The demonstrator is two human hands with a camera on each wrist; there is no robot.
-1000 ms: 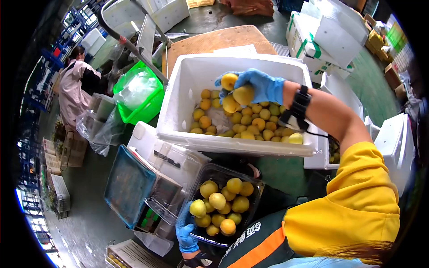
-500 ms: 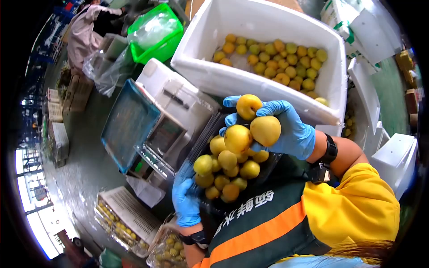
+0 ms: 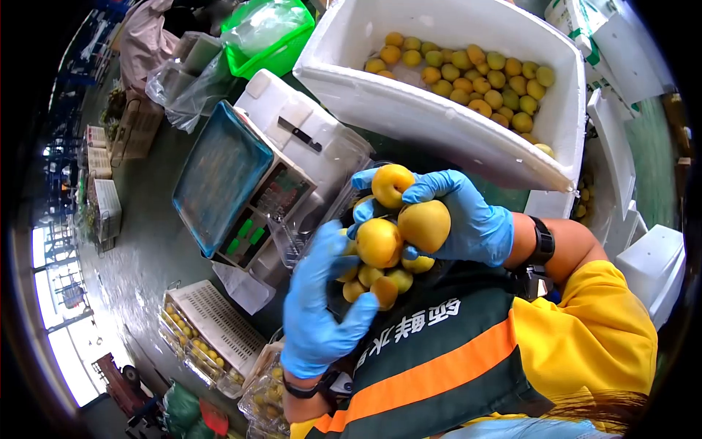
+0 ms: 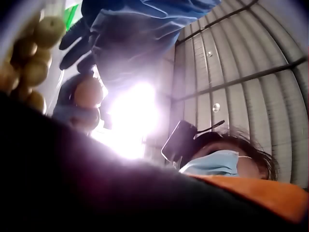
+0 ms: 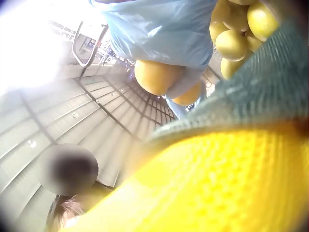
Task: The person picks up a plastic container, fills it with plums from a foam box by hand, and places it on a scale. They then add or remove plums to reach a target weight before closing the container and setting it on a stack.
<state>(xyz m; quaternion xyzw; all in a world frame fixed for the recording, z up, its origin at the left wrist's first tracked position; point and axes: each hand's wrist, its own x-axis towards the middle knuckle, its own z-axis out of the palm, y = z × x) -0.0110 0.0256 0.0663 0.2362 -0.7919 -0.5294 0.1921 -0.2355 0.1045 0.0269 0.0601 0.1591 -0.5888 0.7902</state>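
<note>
My right hand (image 3: 468, 219), in a blue glove, grips three yellow-orange apricots (image 3: 424, 226) over a plastic tray in my lap. More apricots (image 3: 399, 280) lie in that tray, which the hands mostly hide. My left hand (image 3: 319, 304), also gloved, is at the tray's left side, with fingers extended and thumb spread toward the fruit. In the left wrist view the left glove (image 4: 135, 38) appears above the held fruit. From the right wrist, an apricot (image 5: 157, 77) shows under the right glove (image 5: 159, 31).
A white foam box (image 3: 439, 121) with many apricots stands ahead. To the left are a scale (image 3: 223, 183) with a blue pan, a green basket (image 3: 270, 51) holding plastic bags, and a crate (image 3: 216, 314) beside packed fruit boxes. More foam boxes (image 3: 651, 271) stand at right.
My right hand has brought three apricots from the foam box to above the tray. My left hand has let go of the tray's edge and moved up beside the fruit. The head view has tilted down.
</note>
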